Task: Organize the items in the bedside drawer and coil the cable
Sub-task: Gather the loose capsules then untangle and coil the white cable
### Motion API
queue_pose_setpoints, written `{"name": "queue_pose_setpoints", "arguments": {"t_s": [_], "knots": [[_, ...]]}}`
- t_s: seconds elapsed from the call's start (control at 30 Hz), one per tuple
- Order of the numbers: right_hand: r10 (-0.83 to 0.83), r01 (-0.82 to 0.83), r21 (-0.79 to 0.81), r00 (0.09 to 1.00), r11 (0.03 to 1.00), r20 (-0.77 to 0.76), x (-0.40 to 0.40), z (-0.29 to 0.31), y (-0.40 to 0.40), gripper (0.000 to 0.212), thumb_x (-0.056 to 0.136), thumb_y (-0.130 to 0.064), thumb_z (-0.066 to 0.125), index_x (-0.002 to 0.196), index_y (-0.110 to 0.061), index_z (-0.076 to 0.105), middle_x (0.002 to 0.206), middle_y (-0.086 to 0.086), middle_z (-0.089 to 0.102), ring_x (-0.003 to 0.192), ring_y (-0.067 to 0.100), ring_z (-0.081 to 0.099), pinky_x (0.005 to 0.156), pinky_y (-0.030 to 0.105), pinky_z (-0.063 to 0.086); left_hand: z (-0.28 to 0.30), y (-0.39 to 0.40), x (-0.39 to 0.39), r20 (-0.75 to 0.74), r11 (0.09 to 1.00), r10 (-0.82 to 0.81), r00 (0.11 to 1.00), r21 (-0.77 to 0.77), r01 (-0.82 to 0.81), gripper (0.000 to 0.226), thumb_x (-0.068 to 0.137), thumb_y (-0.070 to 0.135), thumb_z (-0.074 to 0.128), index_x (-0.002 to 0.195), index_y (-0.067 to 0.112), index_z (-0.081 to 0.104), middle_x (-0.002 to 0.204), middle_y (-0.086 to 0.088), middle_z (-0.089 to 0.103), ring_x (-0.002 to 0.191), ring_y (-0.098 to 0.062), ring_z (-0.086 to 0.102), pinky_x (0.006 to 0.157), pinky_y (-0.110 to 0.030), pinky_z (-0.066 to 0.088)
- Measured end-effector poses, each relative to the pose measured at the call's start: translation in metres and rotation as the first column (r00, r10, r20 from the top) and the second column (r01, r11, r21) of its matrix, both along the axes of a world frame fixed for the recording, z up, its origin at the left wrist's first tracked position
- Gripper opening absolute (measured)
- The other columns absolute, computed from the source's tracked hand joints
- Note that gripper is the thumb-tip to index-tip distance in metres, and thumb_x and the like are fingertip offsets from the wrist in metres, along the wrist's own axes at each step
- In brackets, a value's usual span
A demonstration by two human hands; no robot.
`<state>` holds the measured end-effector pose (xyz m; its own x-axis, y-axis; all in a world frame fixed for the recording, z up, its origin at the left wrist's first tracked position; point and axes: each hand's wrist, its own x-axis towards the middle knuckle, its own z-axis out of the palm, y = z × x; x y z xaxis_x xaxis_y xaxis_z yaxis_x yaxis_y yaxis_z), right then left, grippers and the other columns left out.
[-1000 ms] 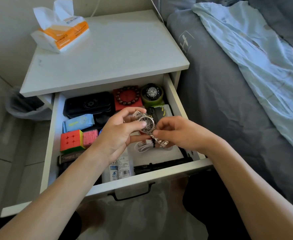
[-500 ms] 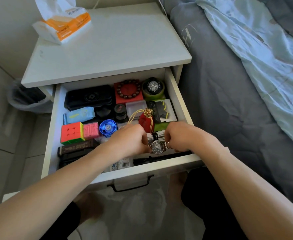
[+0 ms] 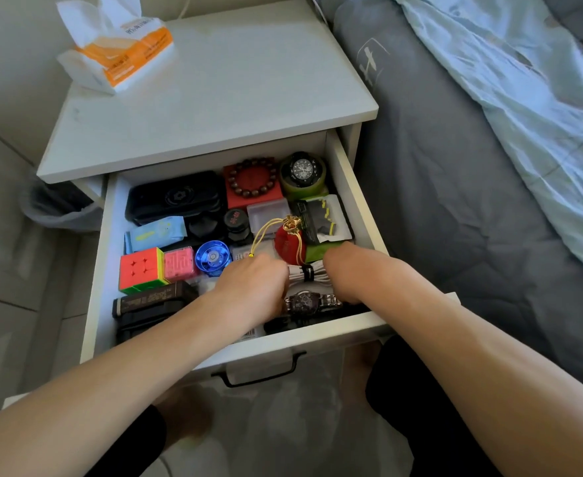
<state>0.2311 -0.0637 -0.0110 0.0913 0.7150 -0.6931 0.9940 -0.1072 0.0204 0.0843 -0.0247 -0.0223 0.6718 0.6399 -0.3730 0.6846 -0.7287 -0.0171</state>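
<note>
The white bedside drawer is pulled open and packed with small items. A silver metal watch with a dark face lies low at the drawer's front. My left hand grips its left band end and my right hand grips its right end; both sets of fingers curl down out of sight. Just behind the watch, between my hands, lies a coiled white cable bound with a black strap.
The drawer also holds a colour cube, pink maze cube, blue spinner, red pouch, bead bracelet, black watch and black case. A tissue pack sits on the nightstand top. The bed borders the right.
Both hands have lowered the metal watch from above the drawer to its front, in front of the coiled cable. The red pouch and cable are now uncovered.
</note>
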Motion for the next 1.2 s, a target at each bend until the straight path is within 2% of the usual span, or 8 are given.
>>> {"name": "queue_pose_setpoints", "arguments": {"t_s": [0.17, 0.33, 0.47, 0.63, 0.73, 0.87, 1.03, 1.2], "knots": [[-0.069, 0.096, 0.198, 0.988, 0.975, -0.139, 0.01, -0.001, -0.007, 0.013, 0.093, -0.013, 0.056, 0.081, -0.009, 0.053, 0.088, 0.006, 0.055, 0.067, 0.017, 0.051, 0.059, 0.027, 0.045, 0.013, 0.009, -0.012, 0.284, 0.994, 0.113, 0.952, -0.043, -0.105, 0.012, 0.087, 0.042, 0.071, 0.09, 0.031, 0.074, 0.085, 0.011, 0.067, 0.085, -0.014, 0.063, 0.073, -0.033, 0.054], [-0.203, 0.471, 0.412, 0.813, 0.78, -0.545, 0.013, 0.006, 0.007, 0.036, 0.087, -0.041, 0.068, 0.112, -0.016, 0.06, 0.103, 0.002, 0.063, 0.091, 0.018, 0.059, 0.076, 0.032, 0.052, 0.02, 0.03, -0.04, 0.477, 0.922, 0.37, 0.797, -0.294, -0.252, 0.004, 0.084, 0.031, 0.076, 0.08, 0.032, 0.076, 0.073, 0.015, 0.069, 0.073, 0.003, 0.062, 0.066, -0.017, 0.044], [-0.154, 0.396, 0.43, 0.855, 0.811, -0.495, 0.0, 0.007, 0.032, 0.05, 0.086, -0.036, 0.072, 0.127, -0.016, 0.052, 0.113, 0.005, 0.058, 0.101, 0.024, 0.059, 0.083, 0.038, 0.053, 0.01, 0.037, -0.049, 0.495, 0.884, 0.454, 0.741, -0.355, -0.305, 0.006, 0.085, 0.028, 0.076, 0.081, 0.032, 0.076, 0.074, 0.014, 0.071, 0.074, 0.007, 0.062, 0.061, -0.01, 0.039], [-0.231, 0.48, 0.427, 0.826, 0.767, -0.514, 0.003, 0.001, 0.04, 0.023, 0.086, -0.017, 0.067, 0.109, -0.019, 0.066, 0.092, 0.003, 0.063, 0.076, 0.018, 0.06, 0.067, 0.029, 0.049, 0.008, 0.05, -0.041, 0.58, 0.919, 0.393, 0.713, -0.283, -0.276, 0.013, 0.086, 0.02, 0.075, 0.097, 0.025, 0.074, 0.077, 0.015, 0.068, 0.067, 0.007, 0.06, 0.062, -0.004, 0.039], [-0.308, 0.59, 0.331, 0.728, 0.736, -0.613, 0.008, -0.004, 0.037, 0.018, 0.082, -0.016, 0.071, 0.099, -0.02, 0.067, 0.094, 0.004, 0.069, 0.076, 0.021, 0.069, 0.072, 0.039, 0.06, 0.008, 0.062, -0.026, 0.507, 0.956, 0.293, 0.811, -0.18, -0.233, 0.034, 0.088, 0.027, 0.07, 0.122, 0.022, 0.068, 0.092, 0.005, 0.072, 0.082, -0.011, 0.065, 0.075, -0.026, 0.051], [-0.369, 0.688, 0.26, 0.623, 0.677, -0.689, 0.007, -0.007, 0.035, 0.017, 0.079, -0.017, 0.074, 0.088, -0.026, 0.063, 0.087, 0.005, 0.07, 0.071, 0.023, 0.071, 0.069, 0.045, 0.061, 0.007, 0.072, -0.003, 0.418, 0.967, 0.25, 0.873, -0.147, -0.207, 0.014, 0.089, 0.035, 0.069, 0.098, 0.026, 0.074, 0.094, -0.003, 0.071, 0.086, -0.024, 0.068, 0.074, -0.038, 0.056], [-0.429, 0.709, 0.285, 0.645, 0.645, -0.632, 0.004, -0.006, 0.035, 0.015, 0.082, -0.024, 0.07, 0.088, -0.015, 0.06, 0.086, 0.01, 0.068, 0.074, 0.028, 0.07, 0.07, 0.045, 0.061, 0.0, 0.07, 0.007, 0.502, 0.882, 0.439, 0.745, -0.401, -0.25, 0.017, 0.088, 0.015, 0.07, 0.072, 0.021, 0.069, 0.072, 0.0, 0.072, 0.065, -0.014, 0.071, 0.067, -0.035, 0.06], [-0.571, 0.853, -0.114, 0.235, 0.509, -0.786, 0.003, -0.001, 0.041, 0.013, 0.093, -0.002, 0.061, 0.082, -0.006, 0.053, 0.071, 0.019, 0.068, 0.056, 0.024, 0.069, 0.061, 0.038, 0.062, -0.004, 0.063, 0.007, 0.532, 0.852, 0.505, 0.679, -0.43, -0.297, 0.016, 0.087, 0.012, 0.065, 0.073, 0.018, 0.07, 0.069, -0.002, 0.072, 0.065, -0.015, 0.071, 0.065, -0.029, 0.058]]}}
